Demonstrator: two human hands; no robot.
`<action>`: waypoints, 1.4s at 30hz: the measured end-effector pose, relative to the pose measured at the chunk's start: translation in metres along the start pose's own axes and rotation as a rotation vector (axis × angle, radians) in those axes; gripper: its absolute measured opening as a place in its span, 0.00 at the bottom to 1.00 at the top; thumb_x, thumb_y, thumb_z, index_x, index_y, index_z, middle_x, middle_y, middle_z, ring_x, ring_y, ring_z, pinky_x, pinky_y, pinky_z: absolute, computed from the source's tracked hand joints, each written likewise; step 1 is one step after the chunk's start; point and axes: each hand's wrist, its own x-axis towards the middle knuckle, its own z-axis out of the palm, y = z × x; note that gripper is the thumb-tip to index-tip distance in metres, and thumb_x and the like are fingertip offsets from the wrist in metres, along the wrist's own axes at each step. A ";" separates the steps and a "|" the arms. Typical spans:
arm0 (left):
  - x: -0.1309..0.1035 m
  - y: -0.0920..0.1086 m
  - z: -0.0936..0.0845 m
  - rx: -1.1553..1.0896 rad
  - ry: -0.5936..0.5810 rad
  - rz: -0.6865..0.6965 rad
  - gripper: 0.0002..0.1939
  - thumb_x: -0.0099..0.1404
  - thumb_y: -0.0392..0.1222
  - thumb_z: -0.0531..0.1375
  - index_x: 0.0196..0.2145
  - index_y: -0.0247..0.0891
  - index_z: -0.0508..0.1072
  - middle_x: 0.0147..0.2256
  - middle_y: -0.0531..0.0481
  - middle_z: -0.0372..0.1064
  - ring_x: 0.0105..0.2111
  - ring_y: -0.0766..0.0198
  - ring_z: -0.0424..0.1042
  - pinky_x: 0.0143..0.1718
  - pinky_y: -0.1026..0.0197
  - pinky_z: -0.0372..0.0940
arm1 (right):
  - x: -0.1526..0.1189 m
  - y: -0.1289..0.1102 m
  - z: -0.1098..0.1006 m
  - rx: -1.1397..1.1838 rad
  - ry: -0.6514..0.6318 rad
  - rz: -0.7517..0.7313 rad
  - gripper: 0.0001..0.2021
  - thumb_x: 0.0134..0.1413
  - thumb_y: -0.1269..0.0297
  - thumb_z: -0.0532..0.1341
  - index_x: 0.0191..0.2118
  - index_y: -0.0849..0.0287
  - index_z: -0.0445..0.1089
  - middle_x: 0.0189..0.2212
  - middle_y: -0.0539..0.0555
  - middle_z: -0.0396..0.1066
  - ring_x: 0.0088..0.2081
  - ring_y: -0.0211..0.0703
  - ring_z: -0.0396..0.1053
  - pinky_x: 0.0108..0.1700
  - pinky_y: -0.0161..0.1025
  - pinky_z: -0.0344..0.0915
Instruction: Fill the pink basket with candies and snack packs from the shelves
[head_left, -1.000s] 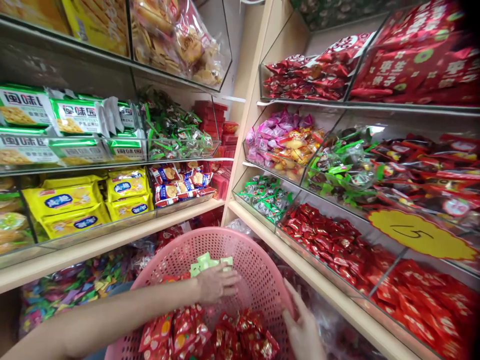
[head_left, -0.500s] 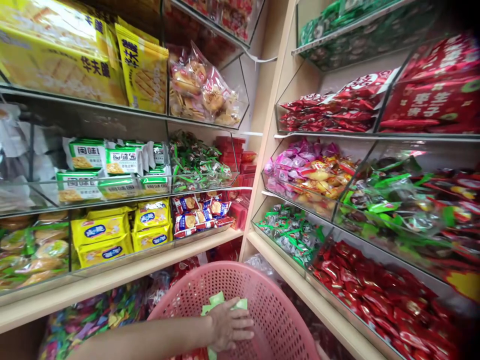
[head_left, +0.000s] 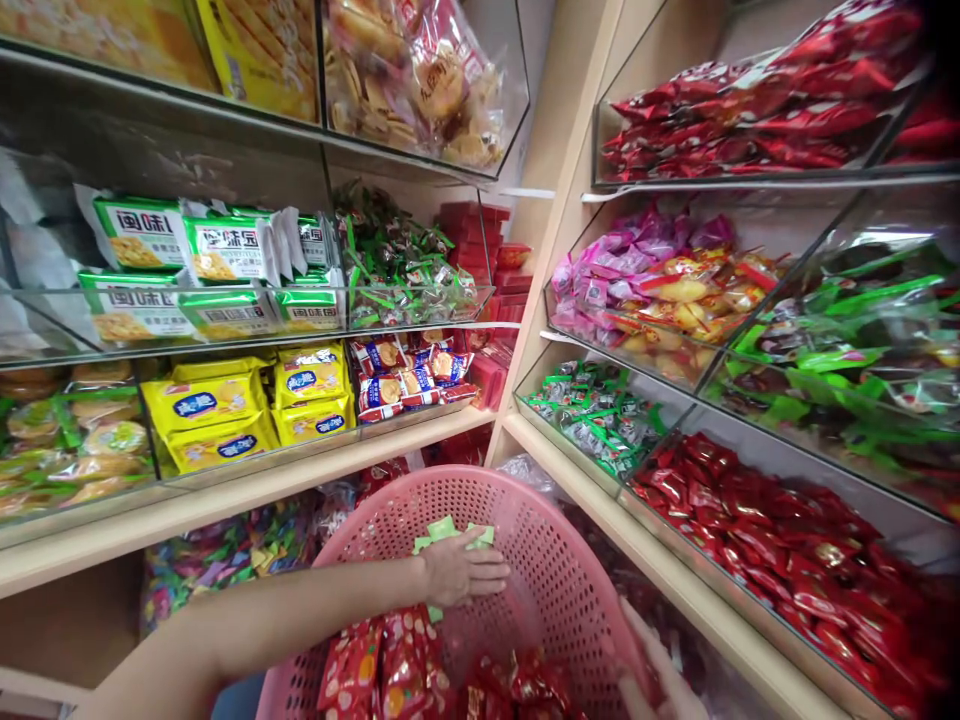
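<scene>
A pink perforated basket [head_left: 577,560] stands below the shelves. Inside it, my left hand [head_left: 461,570] lies with fingers stretched out over pale green packets [head_left: 442,530], touching or just above them. Red packets [head_left: 409,665] fill the basket's near part. At the right rim is my right hand [head_left: 660,665], blurred, its fingers wrapped round the basket's edge.
Clear-fronted shelf bins hold yellow packs [head_left: 214,410], green-and-white packs [head_left: 139,235] and small blue-and-red packs [head_left: 416,380] on the left. On the right are red sweets [head_left: 787,560] and pink-wrapped sweets [head_left: 630,260]. A bag of colourful items [head_left: 225,560] sits under the left shelf.
The view has tilted down, showing more of the basket and its red packets. My right hand has come further into view at the rim. My left hand remains over the green packets.
</scene>
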 end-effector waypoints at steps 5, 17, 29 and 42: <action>-0.004 -0.002 -0.013 0.024 -0.086 -0.115 0.27 0.64 0.50 0.47 0.58 0.42 0.53 0.59 0.49 0.51 0.60 0.58 0.47 0.60 0.42 0.34 | 0.000 -0.016 0.002 0.013 -0.018 -0.014 0.26 0.44 0.56 0.59 0.52 0.56 0.65 0.44 0.52 0.71 0.49 0.51 0.65 0.46 0.41 0.66; -0.062 -0.021 -0.039 -0.036 -0.105 -0.220 0.47 0.50 0.60 0.56 0.61 0.38 0.44 0.62 0.36 0.39 0.61 0.48 0.41 0.57 0.38 0.30 | 0.015 -0.038 0.037 0.043 -0.149 -0.028 0.27 0.49 0.59 0.54 0.56 0.61 0.58 0.54 0.57 0.61 0.54 0.47 0.59 0.57 0.45 0.53; -0.102 -0.023 -0.036 -0.060 -0.087 -0.359 0.44 0.51 0.57 0.57 0.61 0.40 0.45 0.62 0.38 0.40 0.61 0.50 0.41 0.58 0.43 0.36 | 0.021 -0.069 0.059 -0.018 -0.192 -0.070 0.28 0.49 0.58 0.54 0.56 0.61 0.58 0.52 0.55 0.63 0.55 0.46 0.59 0.54 0.39 0.58; -0.199 0.062 -0.126 -0.050 0.170 -0.898 0.30 0.62 0.56 0.49 0.59 0.46 0.51 0.60 0.45 0.49 0.60 0.54 0.45 0.58 0.45 0.43 | 0.054 -0.053 0.097 0.022 -0.294 -0.200 0.26 0.47 0.57 0.55 0.53 0.60 0.62 0.50 0.56 0.66 0.54 0.48 0.60 0.55 0.43 0.55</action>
